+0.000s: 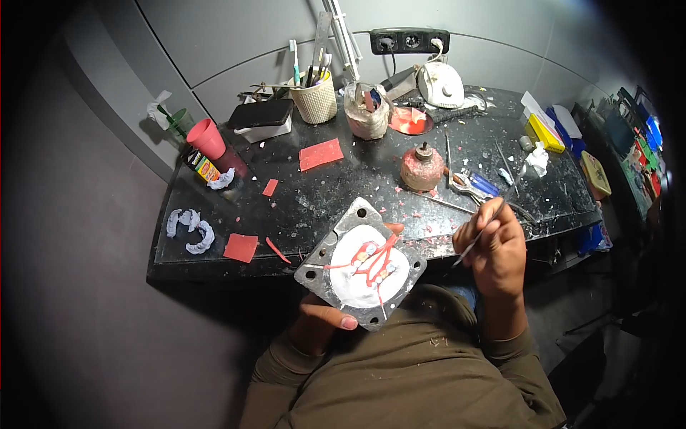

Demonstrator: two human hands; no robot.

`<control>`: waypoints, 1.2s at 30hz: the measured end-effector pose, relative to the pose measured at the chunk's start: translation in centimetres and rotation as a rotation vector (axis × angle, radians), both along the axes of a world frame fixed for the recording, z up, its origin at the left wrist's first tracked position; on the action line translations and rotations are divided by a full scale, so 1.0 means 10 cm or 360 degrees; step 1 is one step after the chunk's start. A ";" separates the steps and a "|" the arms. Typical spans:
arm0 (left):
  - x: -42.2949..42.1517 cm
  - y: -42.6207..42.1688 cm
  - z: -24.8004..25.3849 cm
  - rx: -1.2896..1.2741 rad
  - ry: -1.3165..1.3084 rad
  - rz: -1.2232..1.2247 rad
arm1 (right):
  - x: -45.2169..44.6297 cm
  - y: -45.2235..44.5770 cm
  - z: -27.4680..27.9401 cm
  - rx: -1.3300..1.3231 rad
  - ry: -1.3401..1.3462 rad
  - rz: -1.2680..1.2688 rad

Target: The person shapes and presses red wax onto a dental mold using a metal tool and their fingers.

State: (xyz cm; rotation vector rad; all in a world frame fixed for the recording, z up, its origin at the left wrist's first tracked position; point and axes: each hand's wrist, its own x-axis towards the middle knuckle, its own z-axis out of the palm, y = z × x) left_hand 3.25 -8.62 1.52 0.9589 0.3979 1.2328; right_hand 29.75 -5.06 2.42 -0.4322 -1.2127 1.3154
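Observation:
A grey metal flask plate [326, 252] filled with white plaster [343, 282] is tilted in front of my body, over the bench's front edge. Red wax strips and several small teeth lie on the plaster. My left hand [325, 314] grips the plate from below, its thumb on the lower rim and a fingertip showing at the far side. My right hand [493, 247], to the right of the plate, pinches a thin dark metal tool [469, 248] whose tip points down and left, apart from the plaster.
The black bench [279, 207] bears red wax sheets [321, 154], white arch-shaped pieces [200, 237], a reddish burner jar [422, 169], pliers [471, 187], a pink cup [206, 139], a woven holder with brushes [314, 102] and a white device [440, 84].

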 end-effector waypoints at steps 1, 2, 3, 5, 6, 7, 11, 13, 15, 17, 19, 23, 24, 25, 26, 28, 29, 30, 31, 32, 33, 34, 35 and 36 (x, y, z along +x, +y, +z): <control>-0.01 0.01 0.00 -0.0001 0.0000 -0.0002 | -0.13 -0.08 0.02 0.0091 0.0007 -0.0163; -0.04 0.01 0.01 -0.0038 -0.0011 -0.0052 | -0.18 -0.18 0.10 0.0044 0.0036 -0.0093; -0.05 0.01 0.01 -0.0075 -0.0022 -0.0101 | -0.27 -0.26 0.15 0.0106 -0.0040 -0.0134; -0.02 0.02 0.00 -0.0089 -0.0078 -0.0098 | -0.34 -0.35 0.15 0.0272 -0.0185 -0.0090; -0.01 0.03 0.00 -0.0100 -0.0133 -0.0092 | -0.39 -0.39 0.14 0.0348 -0.0243 -0.0111; -0.01 0.03 -0.02 -0.0100 -0.0133 -0.0095 | -0.39 -0.42 0.23 0.0547 -0.0561 -0.0226; -0.05 0.00 -0.01 -0.0139 -0.0149 -0.0164 | -0.53 -0.39 0.26 0.1078 -0.0927 -0.0427; -0.07 0.00 -0.02 -0.0152 -0.0151 -0.0206 | -0.59 -0.37 0.28 0.1194 -0.0942 -0.0484; -0.10 0.02 -0.07 -0.0061 -0.0146 -0.0278 | -0.62 -0.36 0.27 0.1256 -0.0963 -0.0509; -0.08 0.01 -0.05 -0.0070 -0.0136 -0.0257 | -0.63 -0.36 0.28 0.1260 -0.0975 -0.0505; -0.07 0.00 -0.03 -0.0080 -0.0125 -0.0236 | -0.64 -0.37 0.27 0.1264 -0.0986 -0.0499; -0.03 -0.03 0.06 -0.0104 -0.0068 -0.0160 | -0.66 -0.37 0.24 0.1264 -0.1008 -0.0526; -0.01 -0.04 0.09 -0.0152 -0.0034 -0.0088 | -0.66 -0.37 0.24 0.1264 -0.1009 -0.0522; 0.00 -0.05 0.10 -0.0152 -0.0033 -0.0090 | -0.66 -0.37 0.25 0.1263 -0.1009 -0.0524; 0.01 -0.06 0.11 -0.0177 -0.0041 -0.0081 | -0.66 -0.37 0.26 0.1274 -0.1017 -0.0519; 0.01 -0.06 0.10 -0.0202 -0.0049 -0.0073 | -0.66 -0.37 0.26 0.1283 -0.1027 -0.0515; 0.00 -0.05 0.09 -0.0188 -0.0050 -0.0077 | -0.66 -0.37 0.26 0.1286 -0.1032 -0.0515; 0.00 -0.05 0.08 -0.0175 -0.0052 -0.0080 | -0.66 -0.37 0.26 0.1289 -0.1038 -0.0514; 0.00 -0.05 0.07 -0.0175 -0.0052 -0.0081 | -0.65 -0.36 0.26 0.1289 -0.1039 -0.0515; 0.00 -0.04 0.07 -0.0166 -0.0055 -0.0078 | -0.63 -0.36 0.26 0.1314 -0.1067 -0.0497; 0.00 -0.04 0.07 -0.0159 -0.0058 -0.0074 | -0.62 -0.35 0.26 0.1339 -0.1096 -0.0478; -0.02 -0.02 0.04 -0.0159 -0.0058 -0.0074 | -0.62 -0.35 0.26 0.1339 -0.1095 -0.0478; -0.05 0.00 0.00 -0.0111 -0.0080 -0.0171 | -0.63 -0.35 0.25 0.1331 -0.1081 -0.0483; -0.08 0.02 -0.02 -0.0063 -0.0103 -0.0269 | -0.63 -0.35 0.25 0.1324 -0.1067 -0.0489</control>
